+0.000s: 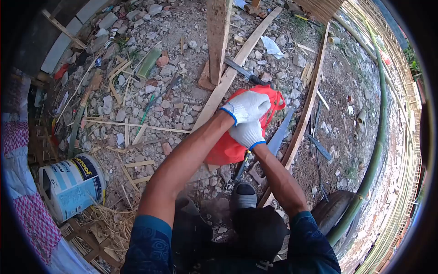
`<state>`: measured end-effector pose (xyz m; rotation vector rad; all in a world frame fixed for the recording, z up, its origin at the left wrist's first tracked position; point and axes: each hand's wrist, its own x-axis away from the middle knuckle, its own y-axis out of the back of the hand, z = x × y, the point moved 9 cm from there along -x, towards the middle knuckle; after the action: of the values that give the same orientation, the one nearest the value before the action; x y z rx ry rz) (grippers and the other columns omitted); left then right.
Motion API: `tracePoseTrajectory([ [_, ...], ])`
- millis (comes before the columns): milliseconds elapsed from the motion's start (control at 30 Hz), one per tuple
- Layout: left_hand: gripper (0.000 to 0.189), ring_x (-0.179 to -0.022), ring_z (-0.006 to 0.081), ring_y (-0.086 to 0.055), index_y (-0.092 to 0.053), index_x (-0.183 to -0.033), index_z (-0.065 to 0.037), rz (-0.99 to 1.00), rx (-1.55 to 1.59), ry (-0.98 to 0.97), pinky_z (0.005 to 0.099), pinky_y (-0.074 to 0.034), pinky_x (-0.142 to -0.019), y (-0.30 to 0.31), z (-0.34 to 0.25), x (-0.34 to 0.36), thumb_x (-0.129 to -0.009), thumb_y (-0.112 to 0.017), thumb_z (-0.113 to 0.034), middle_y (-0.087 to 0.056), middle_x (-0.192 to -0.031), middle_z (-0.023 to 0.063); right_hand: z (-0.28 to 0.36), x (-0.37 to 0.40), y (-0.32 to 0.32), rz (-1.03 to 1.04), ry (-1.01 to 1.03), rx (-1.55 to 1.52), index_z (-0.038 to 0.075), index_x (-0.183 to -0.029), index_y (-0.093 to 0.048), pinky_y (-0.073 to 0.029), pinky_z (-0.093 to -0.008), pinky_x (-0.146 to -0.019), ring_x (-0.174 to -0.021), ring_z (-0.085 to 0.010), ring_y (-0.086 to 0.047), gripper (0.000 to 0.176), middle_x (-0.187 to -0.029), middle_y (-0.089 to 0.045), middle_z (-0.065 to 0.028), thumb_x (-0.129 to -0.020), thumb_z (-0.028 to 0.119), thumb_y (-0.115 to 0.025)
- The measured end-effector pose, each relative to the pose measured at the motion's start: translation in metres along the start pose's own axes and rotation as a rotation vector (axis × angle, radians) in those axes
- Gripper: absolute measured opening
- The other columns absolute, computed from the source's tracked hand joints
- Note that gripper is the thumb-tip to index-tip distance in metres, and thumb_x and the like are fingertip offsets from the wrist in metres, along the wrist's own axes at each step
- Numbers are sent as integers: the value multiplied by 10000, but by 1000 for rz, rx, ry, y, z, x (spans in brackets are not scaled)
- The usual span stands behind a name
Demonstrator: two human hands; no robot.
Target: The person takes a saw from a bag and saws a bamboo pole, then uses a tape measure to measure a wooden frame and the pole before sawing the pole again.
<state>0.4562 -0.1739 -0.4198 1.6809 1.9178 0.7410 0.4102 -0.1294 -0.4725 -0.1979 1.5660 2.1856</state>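
Note:
Both my hands wear white knit gloves with blue cuffs and meet over a red bag (226, 148). My left hand (248, 106) is closed, its fingers curled at the bag's upper part. Just below and against it, my right hand (247, 132) is also closed on the bag; the left hand covers part of its fingers. Red straps of the bag show beyond the hands. Above the bag lies a hammer-like tool (239, 69) with a dark handle, across a plank (251, 48). To the right of the bag rests a handsaw (280, 132).
An upright wooden post (218, 39) stands ahead. A long board (310, 105) and a green bamboo pole (378, 137) run along the right. A white paint bucket (75, 185) lies tipped at the left. Rubble, wood strips and a cut bamboo piece (149, 63) cover the ground.

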Motion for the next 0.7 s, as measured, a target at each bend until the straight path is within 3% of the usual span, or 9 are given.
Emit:
tracePoseTrajectory([
  [33,355,-1019,460,-654,-674,-1023,-25,70,-111,-60,537,-502,-891,-12,13,2,-990,-468,-313,-693,-1079,263,23,-5,19,73,-101,-103,16,-1151,-671,-509,-539,-860,-919,-436,-673,378,-986,-713,-225,-845,235,-642],
  [133,402,-988,446,-679,-701,-951,-1,409,-347,111,537,-511,-887,-27,41,39,-989,-445,-308,-700,-1040,273,65,14,30,170,-5,-124,8,-1113,-651,-523,-534,-843,-900,-465,-670,341,-1023,-702,-262,-888,264,-636],
  [167,389,-976,430,-697,-726,-959,-19,480,-625,-131,546,-522,-889,-45,53,56,-979,-446,-288,-719,-1059,258,60,20,32,160,-8,-122,8,-1113,-651,-523,-534,-843,-900,-465,-670,341,-1023,-702,-262,-888,264,-636],
  [267,389,-1037,390,-705,-739,-1069,-82,447,-574,407,538,-527,-923,-42,96,94,-896,-631,-412,-741,-1091,194,34,59,-9,636,-255,-665,15,-1189,-650,-559,-525,-804,-815,-460,-710,381,-999,-719,-283,-988,315,-529],
  [333,583,-1156,340,-669,-700,-1218,-133,462,-844,436,510,-489,-984,-40,79,110,-800,-746,-538,-736,-1170,138,-6,85,-27,686,-653,-935,16,-1179,-662,-562,-521,-858,-903,-465,-708,376,-1027,-718,-283,-1000,308,-508],
  [400,774,-1321,317,-552,-670,-1333,-195,609,-997,531,516,-367,-1104,-54,83,121,-721,-798,-651,-681,-1317,87,-64,100,-48,657,-504,-378,-11,-1169,-662,-563,-523,-903,-1002,-461,-701,400,-1080,-707,-299,-980,319,-537],
  [500,840,-1415,327,-449,-669,-1377,-200,658,-1218,561,517,-317,-1145,-74,111,131,-697,-813,-673,-614,-1417,75,-99,107,-42,601,-438,-86,-2,-1199,-649,-545,-513,-906,-1000,-443,-699,414,-1124,-685,-290,-959,321,-550],
  [600,911,-1452,327,-390,-669,-1367,-126,625,-1195,491,491,-316,-1156,-74,86,125,-653,-850,-662,-543,-1476,87,-72,90,-1,676,-465,-94,8,-1228,-653,-543,-519,-923,-1027,-435,-695,439,-1136,-687,-287,-928,325,-601],
  [700,878,-1459,353,-377,-664,-1309,-123,540,-1115,236,489,-347,-1139,-82,49,133,-590,-905,-566,-544,-1433,112,-48,55,77,383,-424,-379,18,-1141,-683,-555,-504,-874,-970,-419,-709,296,-1023,-719,-245,-927,205,-600],
])
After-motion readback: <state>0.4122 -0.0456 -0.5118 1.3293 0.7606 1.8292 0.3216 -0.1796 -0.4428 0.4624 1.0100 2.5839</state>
